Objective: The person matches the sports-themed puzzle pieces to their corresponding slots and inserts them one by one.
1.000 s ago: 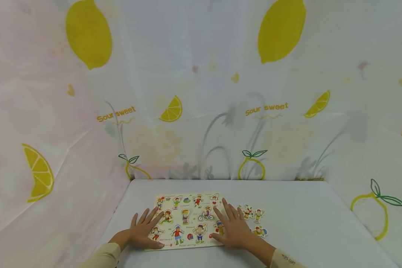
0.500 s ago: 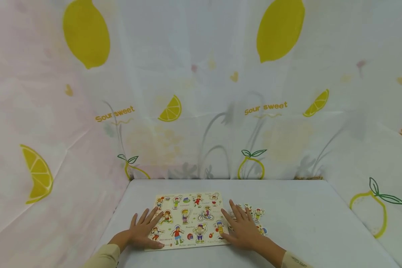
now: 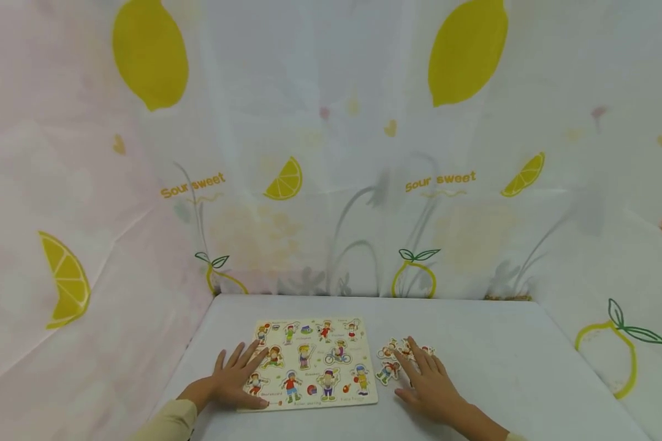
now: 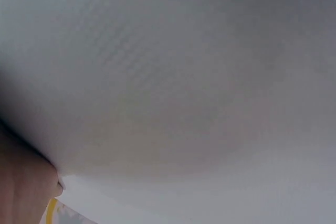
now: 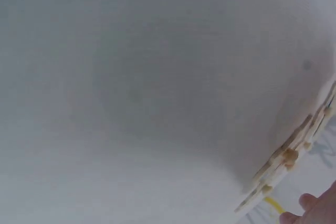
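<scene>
Covering left edge of puzzle board point(image 3: 319, 361) with wide-spread left hand point(image 3: 233, 381). Right of puzzle board, partly hiding loose figure pieces point(image 3: 388, 371) with right hand point(image 3: 431, 391), straight-fingered; touching or just above, cannot tell.

The left hand point(image 3: 230, 381) conceals part of the left side of the board point(image 3: 347, 372), the right hand point(image 3: 431, 387) obscures several pieces point(image 3: 388, 372), most captions point(image 3: 352, 399) are illegibly small, and each wrist view crops its hand.
</scene>
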Demonstrator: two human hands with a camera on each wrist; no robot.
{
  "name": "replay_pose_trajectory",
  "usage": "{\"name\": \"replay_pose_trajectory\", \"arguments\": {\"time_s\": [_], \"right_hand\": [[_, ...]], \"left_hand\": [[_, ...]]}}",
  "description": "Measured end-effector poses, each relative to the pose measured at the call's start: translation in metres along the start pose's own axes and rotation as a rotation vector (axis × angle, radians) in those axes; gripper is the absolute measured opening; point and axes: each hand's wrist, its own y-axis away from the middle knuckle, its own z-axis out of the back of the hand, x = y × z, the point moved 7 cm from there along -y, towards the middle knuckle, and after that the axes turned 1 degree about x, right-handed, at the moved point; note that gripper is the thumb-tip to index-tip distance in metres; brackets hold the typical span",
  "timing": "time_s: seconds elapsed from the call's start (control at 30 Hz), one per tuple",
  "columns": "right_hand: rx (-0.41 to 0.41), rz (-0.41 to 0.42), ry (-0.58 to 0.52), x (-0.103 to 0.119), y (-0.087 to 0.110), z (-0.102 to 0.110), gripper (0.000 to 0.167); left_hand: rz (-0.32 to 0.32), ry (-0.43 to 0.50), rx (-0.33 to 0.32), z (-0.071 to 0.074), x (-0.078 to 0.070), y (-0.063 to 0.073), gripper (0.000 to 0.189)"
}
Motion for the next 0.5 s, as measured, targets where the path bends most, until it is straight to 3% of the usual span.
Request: {"name": "replay_pose_trajectory", "arguments": {"time_s": [0.1, 0.27, 0.5], "right_hand": [[0.020, -0.038, -0.057, -0.008, 0.009, -0.003, 0.079], [0.053, -0.200, -0.232, -0.027, 0.016, -0.005, 0.077], [-0.056, -0.351, -0.440, -0.046, 0.017, 0.008, 0.053]], "left_hand": [[0.004, 0.003, 0.008, -0.002, 0.000, 0.003, 0.116], [0.001, 0.029, 0.028, -0.005, -0.002, 0.005, 0.115], [0.022, 0.008, -0.001, -0.003, 0.002, -0.003, 0.117]]}}
